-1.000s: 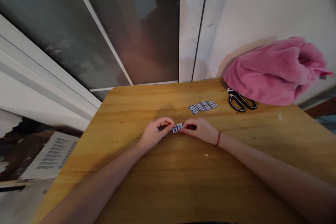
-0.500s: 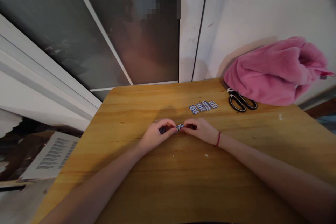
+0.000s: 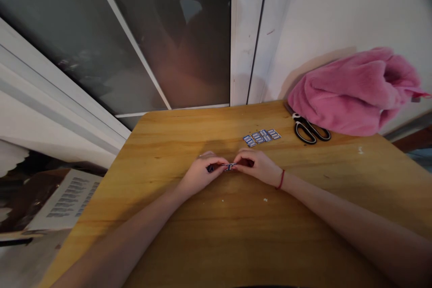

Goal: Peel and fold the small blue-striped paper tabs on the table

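Note:
Between my two hands is a small blue-and-white printed card (image 3: pixel 230 167), pinched at both ends and seen nearly edge-on. My left hand (image 3: pixel 202 172) closes thumb and finger on its left end, and something dark shows inside the curl of that hand, too hidden to name. My right hand (image 3: pixel 255 165), with a red string on the wrist, pinches the right end. Just beyond the hands, several similar blue-and-white cards (image 3: pixel 262 137) lie flat on the wooden table (image 3: pixel 216 243) in an overlapping group.
Black-handled scissors (image 3: pixel 308 130) lie at the back right, their blades hidden beneath a pink plush cloth (image 3: pixel 351 92) by the wall. Frosted sliding doors (image 3: pixel 199 63) stand behind the table. Left and lower is a cardboard box (image 3: pixel 64 200). Tiny white scraps dot the tabletop.
The card between my fingers has tilted, so less of its printed face shows now. Both hands stay almost in place. The cards on the table have not moved.

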Motion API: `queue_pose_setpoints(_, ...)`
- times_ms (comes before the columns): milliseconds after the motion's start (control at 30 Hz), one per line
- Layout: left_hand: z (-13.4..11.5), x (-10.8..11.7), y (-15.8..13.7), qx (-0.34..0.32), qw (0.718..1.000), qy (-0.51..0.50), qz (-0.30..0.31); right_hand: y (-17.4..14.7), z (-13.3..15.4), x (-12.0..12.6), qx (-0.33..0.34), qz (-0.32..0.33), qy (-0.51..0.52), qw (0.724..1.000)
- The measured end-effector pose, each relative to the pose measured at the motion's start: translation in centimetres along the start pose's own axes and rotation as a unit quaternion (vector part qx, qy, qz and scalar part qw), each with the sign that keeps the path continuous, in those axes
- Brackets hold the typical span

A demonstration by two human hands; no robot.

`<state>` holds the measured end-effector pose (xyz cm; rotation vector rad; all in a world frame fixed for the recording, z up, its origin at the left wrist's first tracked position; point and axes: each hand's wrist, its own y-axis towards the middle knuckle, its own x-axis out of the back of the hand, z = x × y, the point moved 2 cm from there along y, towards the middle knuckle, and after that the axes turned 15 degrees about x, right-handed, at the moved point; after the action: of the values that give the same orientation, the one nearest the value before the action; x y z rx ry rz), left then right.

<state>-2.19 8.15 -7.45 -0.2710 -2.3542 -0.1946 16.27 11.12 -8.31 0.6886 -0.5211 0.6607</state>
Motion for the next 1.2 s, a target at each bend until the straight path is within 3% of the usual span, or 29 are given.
queue_pose_setpoints(67, 0.0, 0.2, 0.0, 0.002, 1.000, -0.002, -0.015, 0.0, -0.1, 0.0, -0.016, -0.001, 0.001, 1.000)
queue_pose_setpoints(200, 0.4, 0.8, 0.0, 0.023, 0.994, -0.021, -0.107, -0.1, -0.4, -0.1, -0.049, -0.007, 0.007, 0.999)
queue_pose_setpoints(367, 2.0, 1.3, 0.1, 0.142, 0.975, -0.101, -0.139, -0.1, -0.6, -0.2, -0.053, -0.004, -0.001, 0.999)
queue_pose_setpoints(533, 3.2, 2.9, 0.5, 0.094, 0.969, -0.094, -0.210, -0.1, -0.6, -0.2, -0.056, 0.001, -0.001, 0.998)
queue_pose_setpoints(600, 3.1, 3.4, 0.9, 0.076, 0.987, -0.046, -0.136, -0.1, -0.5, -0.2, -0.058, 0.002, -0.002, 0.998)
queue_pose_setpoints(667, 2.7, 3.7, 1.0, 0.059, 0.997, 0.037, 0.023, -0.1, -0.5, -0.1, -0.056, 0.001, -0.004, 0.998)
queue_pose_setpoints(733, 2.3, 4.1, 0.9, 0.055, 0.986, 0.082, 0.131, -0.1, -0.6, -0.1, -0.052, -0.001, -0.003, 0.999)
queue_pose_setpoints(800, 2.1, 4.5, 0.7, 0.067, 0.976, 0.092, 0.185, -0.1, -0.6, -0.2, -0.049, -0.001, -0.001, 0.999)
queue_pose_setpoints(900, 2.3, 4.8, 0.6, 0.087, 0.969, 0.087, 0.215, -0.2, -0.8, -0.3, -0.048, -0.002, 0.003, 0.999)
queue_pose_setpoints(1200, 3.0, 4.7, 0.6, 0.107, 0.971, 0.052, 0.208, -0.1, -0.7, -0.3, -0.047, 0.001, 0.007, 0.999)
